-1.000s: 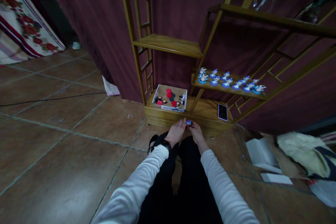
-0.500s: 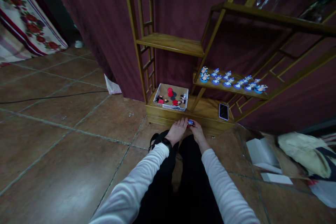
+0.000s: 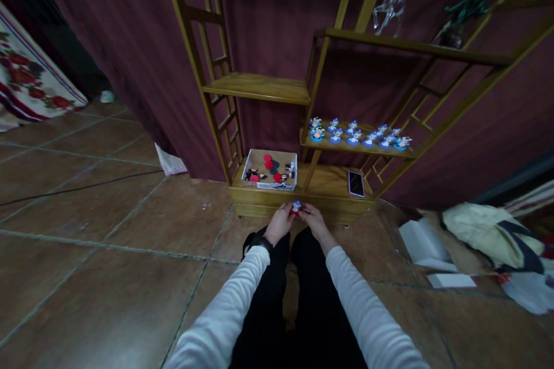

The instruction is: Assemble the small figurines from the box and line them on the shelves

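Observation:
Between my two hands is a small figurine [image 3: 296, 205] with a blue top and a red base, held upright in front of the lowest shelf. My left hand [image 3: 280, 222] is closed on its left side. From the right, the fingers of my right hand [image 3: 312, 219] grip it too. Just beyond the hands, a shallow cardboard box [image 3: 270, 187] holds several small dark-haired figures and red and dark discs. On the shelf to the right, several blue-and-white figurines [image 3: 354, 137] stand on round bases in two rows.
The wooden shelf unit [image 3: 255, 87] stands against a maroon curtain [image 3: 268, 11]. A phone [image 3: 356, 184] lies on the bottom shelf. Higher up is a clear glass animal figure [image 3: 392, 6]. White box pieces [image 3: 426, 245] and a cream cloth bag [image 3: 480, 230] lie on the floor at right.
My view has turned a little to the right and up. The figurine between my hands now stands upright, with a red base showing under its blue top. Both hands still grip it.

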